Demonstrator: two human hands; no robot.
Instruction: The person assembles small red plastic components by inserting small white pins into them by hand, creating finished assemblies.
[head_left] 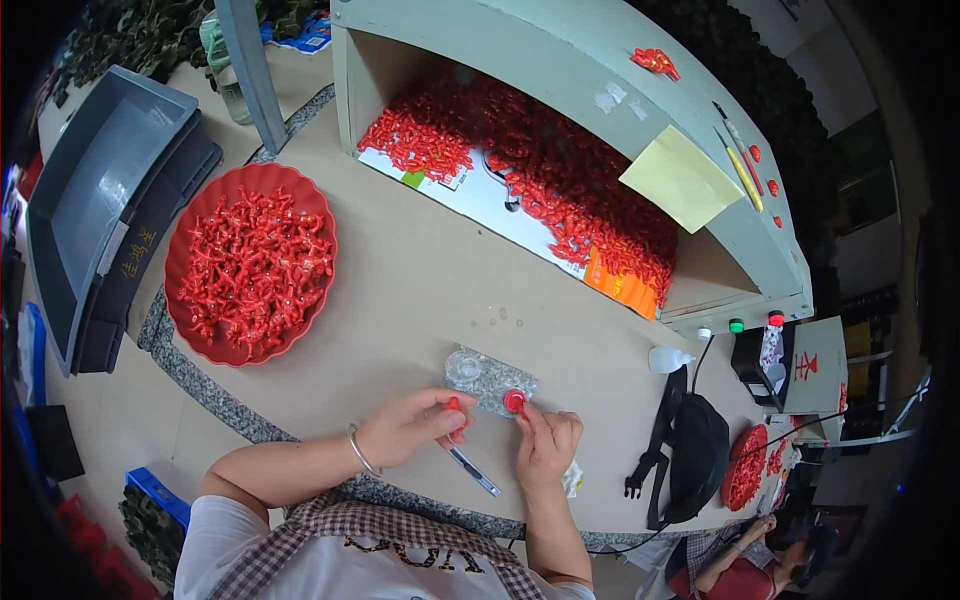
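Presently, the beige bench (400, 280) fills mid-frame. Across its upper part: pale cabinet (480, 35), front bay heaped with small red pieces (610, 210). Upper left: grey tray (115, 150), tilted. Just right of it: scalloped red plate (177, 285), loaded with similar pieces. Lower right: black waist bag (700, 455), its strap loose on the side toward the work; a possible snag.

Hands at lower centre. Left hand (408, 428): thumb and fingers pinched on one red piece. Right hand (548, 445): fingers drawn together at a red round part; gripping or only touching, cannot tell.

Speckled slab (490, 382) just ahead of both hands, probably heavy enough to stay put. Slim dark tool (474, 472) slants between the hands, the nearest obstruction; whether held, cannot tell. Clear round dish (462, 368) on the slab's left end, might tip if knocked.

Red round part (514, 400): slab's right end. Held red piece (455, 408): left of that; judged light, stiff, glossy, perhaps slippery, thin ends possibly fragile. Best pinched at its middle.
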